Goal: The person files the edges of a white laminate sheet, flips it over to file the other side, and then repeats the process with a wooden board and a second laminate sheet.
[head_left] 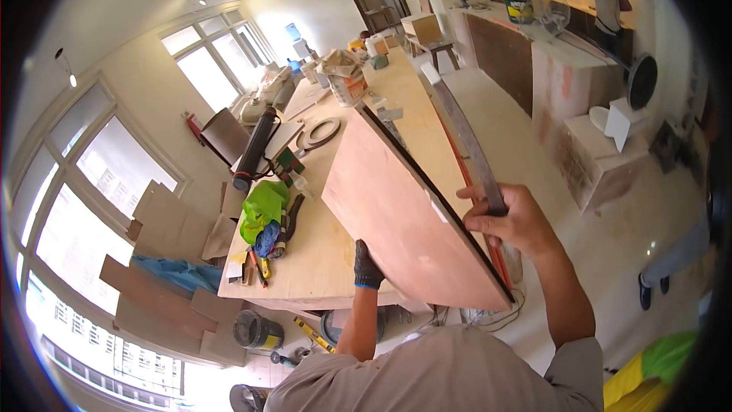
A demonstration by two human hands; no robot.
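Note:
A large reddish-brown plywood board [396, 214] stands tilted on its edge on the workbench [320, 259]. My left hand [367, 263], in a black glove, presses flat against the lower face of the board. My right hand [507, 217], bare, is closed around a long thin grey strip [465, 133] that runs along the board's upper edge and reaches away toward the far end of the bench.
On the bench lie a green bag [263, 206], hand tools, a black tube [254, 149] and a paint bucket [348, 85]. Cardboard sheets [160, 290] and a tin [258, 330] are on the floor at left. A counter [534, 61] lines the right side. Another person's legs [671, 263] stand at the right edge.

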